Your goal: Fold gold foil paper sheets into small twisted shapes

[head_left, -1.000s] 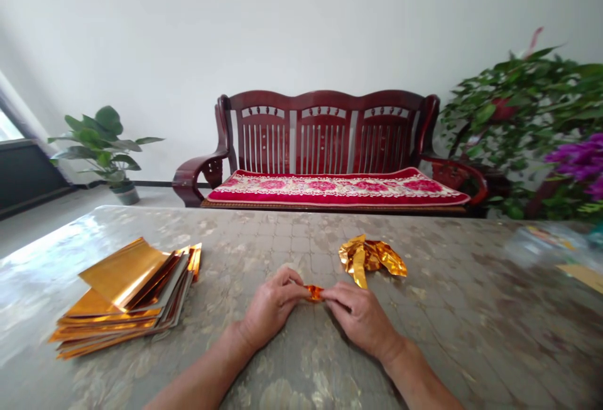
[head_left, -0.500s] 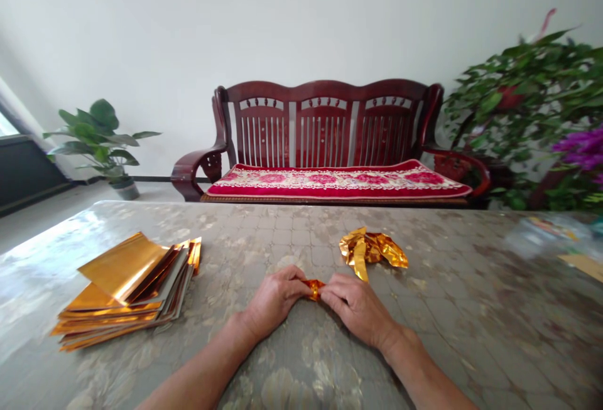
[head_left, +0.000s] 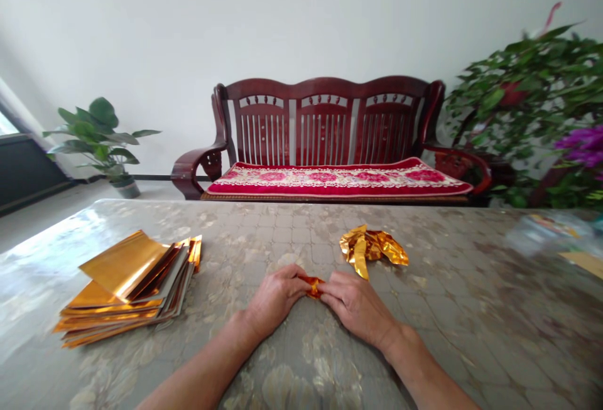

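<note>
A small folded piece of gold foil paper [head_left: 313,286] lies low over the table, between my two hands. My left hand [head_left: 281,292] pinches its left end with closed fingers, while my right hand [head_left: 354,305] grips the right end; only the middle of the piece shows. Just beyond my right hand rests crumpled gold foil paper [head_left: 374,248], with one strip pointing toward me. Over to the left is an uneven stack of gold foil paper sheets [head_left: 127,265], some showing grey undersides.
The table [head_left: 264,360] has a grey, flower-patterned covering. At its right edge lie a clear plastic bag [head_left: 549,234] and a brown flat piece [head_left: 584,262]. Behind the table stands a wooden bench [head_left: 323,130] with a red seat cover, with potted plants [head_left: 106,134] on both sides.
Both hands keep their hold on the folded foil paper, with only slight finger shifts; its visible middle looks a little flatter. The stack and the crumpled foil stay put.
</note>
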Action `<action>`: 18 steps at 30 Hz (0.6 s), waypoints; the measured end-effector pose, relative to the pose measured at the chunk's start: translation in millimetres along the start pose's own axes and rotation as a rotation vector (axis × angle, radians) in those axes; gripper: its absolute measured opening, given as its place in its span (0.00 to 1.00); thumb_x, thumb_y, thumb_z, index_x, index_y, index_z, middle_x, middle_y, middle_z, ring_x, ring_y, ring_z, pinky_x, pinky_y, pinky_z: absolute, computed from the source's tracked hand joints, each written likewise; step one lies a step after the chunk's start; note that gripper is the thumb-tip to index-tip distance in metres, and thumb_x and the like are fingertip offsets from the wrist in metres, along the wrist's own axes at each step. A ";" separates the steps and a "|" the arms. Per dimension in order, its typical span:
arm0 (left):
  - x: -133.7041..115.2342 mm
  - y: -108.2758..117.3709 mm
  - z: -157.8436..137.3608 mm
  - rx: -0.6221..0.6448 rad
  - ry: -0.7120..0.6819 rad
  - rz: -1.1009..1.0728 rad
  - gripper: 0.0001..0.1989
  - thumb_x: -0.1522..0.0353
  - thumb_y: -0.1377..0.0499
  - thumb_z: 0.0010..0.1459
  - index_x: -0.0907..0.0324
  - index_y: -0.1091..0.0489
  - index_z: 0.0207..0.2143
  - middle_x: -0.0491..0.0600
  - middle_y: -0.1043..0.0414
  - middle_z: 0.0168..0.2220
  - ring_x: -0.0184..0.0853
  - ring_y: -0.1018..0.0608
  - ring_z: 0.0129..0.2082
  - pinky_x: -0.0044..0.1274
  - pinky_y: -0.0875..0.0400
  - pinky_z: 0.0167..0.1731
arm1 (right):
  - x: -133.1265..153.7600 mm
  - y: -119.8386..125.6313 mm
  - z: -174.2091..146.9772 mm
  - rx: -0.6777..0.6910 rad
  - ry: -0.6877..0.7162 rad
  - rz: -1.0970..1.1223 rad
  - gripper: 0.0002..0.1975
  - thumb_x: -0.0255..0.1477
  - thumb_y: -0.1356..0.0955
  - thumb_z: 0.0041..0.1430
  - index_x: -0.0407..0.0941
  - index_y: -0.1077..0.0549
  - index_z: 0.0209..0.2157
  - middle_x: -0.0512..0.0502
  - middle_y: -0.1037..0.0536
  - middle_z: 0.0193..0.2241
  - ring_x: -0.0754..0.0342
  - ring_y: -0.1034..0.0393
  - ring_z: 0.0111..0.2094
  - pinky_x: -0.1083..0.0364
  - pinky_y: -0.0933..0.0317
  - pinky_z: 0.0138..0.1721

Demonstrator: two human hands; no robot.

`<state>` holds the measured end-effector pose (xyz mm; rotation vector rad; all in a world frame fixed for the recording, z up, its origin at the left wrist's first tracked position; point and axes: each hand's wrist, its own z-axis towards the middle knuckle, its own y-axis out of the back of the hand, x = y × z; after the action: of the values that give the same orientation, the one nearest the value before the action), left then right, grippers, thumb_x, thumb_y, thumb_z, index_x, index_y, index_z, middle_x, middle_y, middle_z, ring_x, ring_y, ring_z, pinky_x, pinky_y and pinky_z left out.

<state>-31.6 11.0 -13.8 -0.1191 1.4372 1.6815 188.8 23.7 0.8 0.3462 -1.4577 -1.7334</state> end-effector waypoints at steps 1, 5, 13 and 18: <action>0.1 -0.3 0.3 0.002 0.001 0.004 0.13 0.66 0.47 0.67 0.49 0.21 0.43 0.47 0.25 0.42 0.32 0.23 0.40 0.21 0.30 0.43 | 0.3 0.1 0.3 0.010 -0.003 -0.018 0.10 0.29 0.36 0.67 0.49 0.21 0.39 0.50 0.26 0.29 0.54 0.31 0.34 0.57 0.43 0.35; 1.0 -1.5 1.8 -0.003 0.017 -0.002 0.13 0.66 0.46 0.66 0.49 0.21 0.42 0.46 0.25 0.41 0.31 0.24 0.39 0.21 0.31 0.43 | 1.9 1.3 1.4 0.042 -0.019 -0.056 0.10 0.29 0.36 0.67 0.49 0.22 0.39 0.50 0.26 0.29 0.54 0.31 0.35 0.57 0.44 0.36; 4.2 -3.3 3.3 -0.020 0.016 0.006 0.12 0.66 0.46 0.66 0.51 0.21 0.40 0.47 0.23 0.36 0.32 0.23 0.37 0.21 0.31 0.39 | 6.3 -4.1 4.3 0.018 -0.032 -0.116 0.11 0.26 0.36 0.66 0.47 0.22 0.34 0.49 0.27 0.28 0.53 0.32 0.34 0.55 0.45 0.35; 4.6 -3.9 2.5 -0.033 0.007 -0.001 0.11 0.67 0.45 0.66 0.51 0.21 0.40 0.46 0.23 0.36 0.32 0.23 0.38 0.21 0.31 0.40 | 3.7 -8.7 1.6 -0.040 -0.014 -0.078 0.09 0.26 0.35 0.65 0.47 0.22 0.35 0.48 0.27 0.29 0.52 0.32 0.34 0.54 0.42 0.37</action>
<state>-30.6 15.3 -18.5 -0.1446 1.4151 1.7058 181.8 22.0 -5.6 0.3748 -1.4336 -1.8280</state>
